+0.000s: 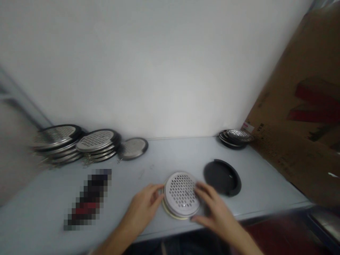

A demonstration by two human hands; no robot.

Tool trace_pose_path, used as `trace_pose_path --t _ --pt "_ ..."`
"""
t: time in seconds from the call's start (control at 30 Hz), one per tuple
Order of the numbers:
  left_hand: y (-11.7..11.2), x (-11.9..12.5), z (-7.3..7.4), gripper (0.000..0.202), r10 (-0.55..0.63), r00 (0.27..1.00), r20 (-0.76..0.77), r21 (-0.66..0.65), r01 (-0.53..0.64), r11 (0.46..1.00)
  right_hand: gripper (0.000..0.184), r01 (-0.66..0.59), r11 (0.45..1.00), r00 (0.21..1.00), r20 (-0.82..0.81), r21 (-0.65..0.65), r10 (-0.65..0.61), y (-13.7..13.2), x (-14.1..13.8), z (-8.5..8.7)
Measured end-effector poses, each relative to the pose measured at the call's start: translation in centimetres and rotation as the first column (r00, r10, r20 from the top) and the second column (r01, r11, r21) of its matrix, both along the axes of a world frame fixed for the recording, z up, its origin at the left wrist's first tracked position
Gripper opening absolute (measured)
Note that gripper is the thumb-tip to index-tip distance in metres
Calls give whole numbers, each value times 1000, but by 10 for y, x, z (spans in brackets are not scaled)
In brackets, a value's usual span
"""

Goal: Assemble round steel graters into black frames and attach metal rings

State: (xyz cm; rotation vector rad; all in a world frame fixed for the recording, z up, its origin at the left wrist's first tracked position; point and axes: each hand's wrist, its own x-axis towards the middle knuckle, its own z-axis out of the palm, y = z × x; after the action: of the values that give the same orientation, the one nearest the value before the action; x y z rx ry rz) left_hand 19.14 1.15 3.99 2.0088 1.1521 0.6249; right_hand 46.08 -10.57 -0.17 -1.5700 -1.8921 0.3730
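A round metal disc [183,193] with rows of slotted holes lies near the table's front edge, a thin yellowish rim showing beneath it. At its left edge, my left hand [146,202] grips the rim between thumb and fingers. My right hand [214,212] holds the opposite side, with fingertips on the upper right edge and the thumb at the lower right. Just beyond the right hand lies a black round dish [221,177] with a raised rim along one side, touched by neither hand.
Stacked perforated discs with black edges [58,141] stand at the back left, beside another stack [98,143] and a single disc [134,148]. Small dishes [236,138] are piled at the back right. A large cardboard box [300,124] borders the right side. A pixelated patch covers something at left.
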Motion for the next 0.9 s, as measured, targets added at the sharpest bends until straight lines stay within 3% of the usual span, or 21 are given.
trace_pose_path --t 0.07,0.13,0.43,0.6,0.8,0.9 --pt "-1 0 3 34 -13 998 -67 163 24 986 74 -15 1000 1000 14 11 15 1 1 -1" --pt "-4 1 1 41 -59 994 -93 222 79 972 72 -27 999 999 23 21 27 2 1 -1" --pt "-8 -3 -43 85 -172 960 -222 411 252 876 62 -80 994 996 37 77 78 1 6 -2" --pt "-12 -6 -55 87 -178 945 -275 495 298 816 60 -108 990 993 58 93 103 1 6 -3" --pt "-16 -8 -53 105 -152 925 -347 577 338 743 61 -125 983 990 86 135 114 2 4 1" --pt "-18 -6 -41 97 -158 923 -350 574 345 743 58 -131 977 990 82 168 119 3 3 2"
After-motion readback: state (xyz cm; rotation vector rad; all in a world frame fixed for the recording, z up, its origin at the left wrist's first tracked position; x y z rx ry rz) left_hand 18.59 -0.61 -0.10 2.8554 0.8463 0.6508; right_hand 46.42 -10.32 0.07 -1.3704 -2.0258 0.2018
